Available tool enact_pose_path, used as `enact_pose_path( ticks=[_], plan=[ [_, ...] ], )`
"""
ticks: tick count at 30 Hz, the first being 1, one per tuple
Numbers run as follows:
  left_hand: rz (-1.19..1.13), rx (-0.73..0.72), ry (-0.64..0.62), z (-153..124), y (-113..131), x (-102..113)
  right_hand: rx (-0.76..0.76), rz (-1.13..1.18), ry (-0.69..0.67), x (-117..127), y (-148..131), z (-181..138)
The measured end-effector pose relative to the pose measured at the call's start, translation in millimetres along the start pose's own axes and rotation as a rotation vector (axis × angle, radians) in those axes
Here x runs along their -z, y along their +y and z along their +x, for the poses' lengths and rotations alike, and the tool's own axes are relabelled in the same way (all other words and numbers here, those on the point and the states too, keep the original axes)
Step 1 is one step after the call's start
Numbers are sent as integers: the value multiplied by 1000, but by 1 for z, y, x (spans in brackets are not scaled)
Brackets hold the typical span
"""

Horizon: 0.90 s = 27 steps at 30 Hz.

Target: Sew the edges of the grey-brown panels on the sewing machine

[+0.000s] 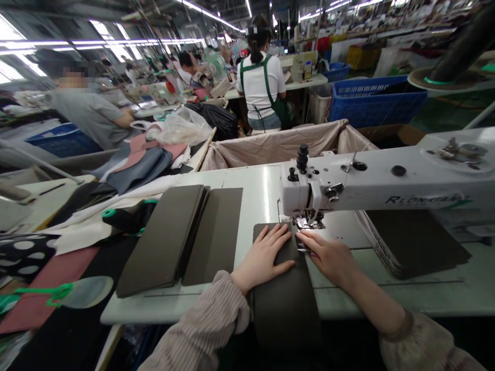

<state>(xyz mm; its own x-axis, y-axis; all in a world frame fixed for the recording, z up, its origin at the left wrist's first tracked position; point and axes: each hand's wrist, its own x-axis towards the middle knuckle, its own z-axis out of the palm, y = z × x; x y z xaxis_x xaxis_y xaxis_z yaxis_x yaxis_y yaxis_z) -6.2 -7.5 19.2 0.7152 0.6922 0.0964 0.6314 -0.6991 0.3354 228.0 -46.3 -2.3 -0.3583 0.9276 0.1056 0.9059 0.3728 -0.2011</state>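
Observation:
A dark olive fabric panel point(286, 309) lies under the head of the white sewing machine point(386, 178) and hangs over the table's front edge. My left hand point(266, 255) rests flat on it, fingers spread, just left of the presser foot point(309, 222). Beside the panel's right edge, my right hand point(332, 257) has its fingertips close to the foot. Pointed metal tips of small thread snips point(302, 250) poke out from under its fingers; the rest of them is hidden in the hand.
Left on the table are a stack of olive panels point(162, 232) and more panels point(216, 232) beside it. Another stack point(417, 242) sits under the machine arm. A dark thread cone point(127, 216) lies at far left. Behind stands a cloth-lined bin point(270, 147); co-workers sit beyond.

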Motion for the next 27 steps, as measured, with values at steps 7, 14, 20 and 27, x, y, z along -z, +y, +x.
enact_pose_path(
  ticks=[7,14,20,27],
  plan=[
    [-9,-2,1,-1,0,0,5,-7,-15,-2,2,0],
    [-16,-3,4,-1,0,0,7,-11,-23,-1,0,1],
    [-23,-3,10,0,-2,-2,-1,-24,-33,0,-1,2],
    [-18,8,8,1,-3,-2,-6,-13,-24,0,-1,3]
  ],
)
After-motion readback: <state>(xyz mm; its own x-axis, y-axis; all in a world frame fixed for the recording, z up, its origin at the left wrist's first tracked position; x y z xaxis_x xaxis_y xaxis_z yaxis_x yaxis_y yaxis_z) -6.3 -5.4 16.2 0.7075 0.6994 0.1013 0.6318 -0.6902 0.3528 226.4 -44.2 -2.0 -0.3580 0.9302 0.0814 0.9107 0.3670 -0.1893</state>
